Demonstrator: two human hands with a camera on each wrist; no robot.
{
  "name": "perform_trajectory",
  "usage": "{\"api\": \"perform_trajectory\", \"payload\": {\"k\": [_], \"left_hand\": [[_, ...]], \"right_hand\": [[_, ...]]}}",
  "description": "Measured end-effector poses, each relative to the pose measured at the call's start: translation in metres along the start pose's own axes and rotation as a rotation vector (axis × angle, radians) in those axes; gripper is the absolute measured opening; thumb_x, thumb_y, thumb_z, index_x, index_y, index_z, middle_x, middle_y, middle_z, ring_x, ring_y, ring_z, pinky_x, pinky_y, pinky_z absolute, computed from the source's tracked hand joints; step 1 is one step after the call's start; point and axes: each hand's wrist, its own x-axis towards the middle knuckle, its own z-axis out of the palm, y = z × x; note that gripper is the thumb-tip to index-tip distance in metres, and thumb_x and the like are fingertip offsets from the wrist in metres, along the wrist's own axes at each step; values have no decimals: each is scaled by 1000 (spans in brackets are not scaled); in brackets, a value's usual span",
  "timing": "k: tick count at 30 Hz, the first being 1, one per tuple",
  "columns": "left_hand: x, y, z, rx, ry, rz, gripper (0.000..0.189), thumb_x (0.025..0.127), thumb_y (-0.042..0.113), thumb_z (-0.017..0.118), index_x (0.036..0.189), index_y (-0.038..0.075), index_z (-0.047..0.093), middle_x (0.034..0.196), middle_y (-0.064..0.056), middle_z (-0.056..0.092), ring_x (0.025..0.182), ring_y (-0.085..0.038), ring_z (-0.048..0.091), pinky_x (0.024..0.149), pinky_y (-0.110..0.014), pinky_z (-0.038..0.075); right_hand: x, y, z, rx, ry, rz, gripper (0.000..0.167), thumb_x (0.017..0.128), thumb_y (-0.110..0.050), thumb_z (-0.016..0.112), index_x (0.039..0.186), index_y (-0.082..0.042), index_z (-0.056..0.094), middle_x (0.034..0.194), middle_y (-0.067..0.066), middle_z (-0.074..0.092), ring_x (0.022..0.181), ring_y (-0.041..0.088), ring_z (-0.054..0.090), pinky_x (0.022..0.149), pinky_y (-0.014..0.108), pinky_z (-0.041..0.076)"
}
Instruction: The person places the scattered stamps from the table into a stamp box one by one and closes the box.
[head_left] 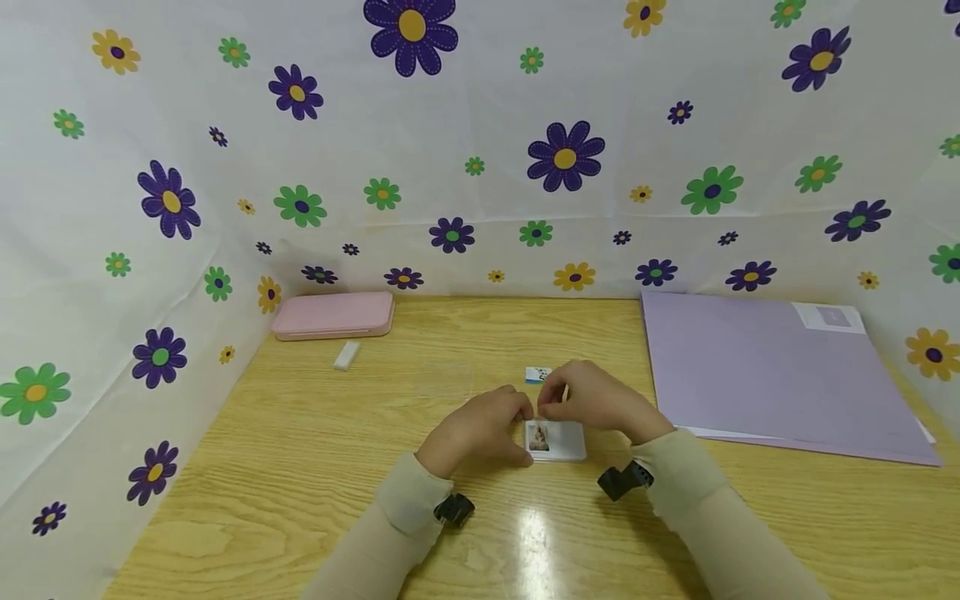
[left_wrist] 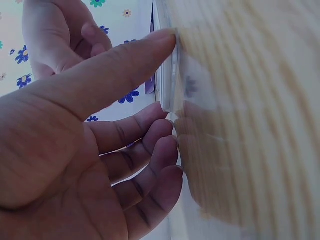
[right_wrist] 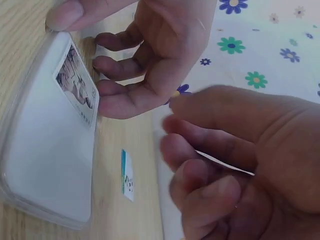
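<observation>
A white flat slab with rounded corners and a clear rim (head_left: 567, 442) lies on the table. A small picture (head_left: 538, 435) sits on its left end. My left hand (head_left: 480, 429) holds that end, thumb (left_wrist: 162, 42) at the near corner and fingertips at the far edge. Just above the far edge is my right hand (head_left: 596, 400), its fingers curled and the thumb tip close to the index finger (right_wrist: 172, 125). No object shows between them. A small blue-and-white piece (head_left: 537, 375) lies beyond the slab, close to the right hand.
A pink case (head_left: 333, 317) lies at the back left, with a white eraser-like block (head_left: 347, 356) in front of it. Faint clear film (head_left: 444, 379) lies left of the hands. A large lilac folder (head_left: 765, 375) covers the back right, papers showing under its edge.
</observation>
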Motion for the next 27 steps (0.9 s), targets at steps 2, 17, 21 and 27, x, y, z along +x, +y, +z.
{"api": "perform_trajectory", "payload": {"k": [2, 17, 21, 27], "left_hand": [[0, 0, 0, 5, 3, -1, 54, 76, 32, 87, 120, 11, 62, 107, 3, 54, 95, -11, 53, 88, -28, 47], [-1, 1, 1, 5, 22, -9, 52, 75, 32, 88, 116, 12, 62, 103, 4, 53, 90, -9, 52, 84, -27, 47], [-2, 2, 1, 7, 20, -12, 52, 76, 33, 88, 117, 13, 62, 105, 5, 53, 91, -9, 53, 85, -27, 47], [-2, 2, 0, 21, 23, -2, 52, 76, 33, 88, 117, 13, 62, 105, 5, 53, 92, -9, 53, 85, -27, 47]], "right_hand": [[1, 1, -2, 17, 40, 16, 5, 91, -10, 71, 87, -11, 73, 80, -5, 65, 73, 16, 58, 66, 32, 50], [18, 20, -8, 19, 152, 89, 14, 94, -14, 68, 103, -4, 71, 88, 3, 63, 76, 20, 57, 67, 33, 48], [24, 27, -9, 18, 169, 124, 18, 95, -15, 66, 108, -3, 69, 93, 5, 63, 80, 21, 56, 70, 34, 48], [31, 38, -9, 9, 175, 138, 16, 95, -13, 66, 108, -3, 68, 96, 6, 62, 83, 21, 56, 73, 34, 48]]}}
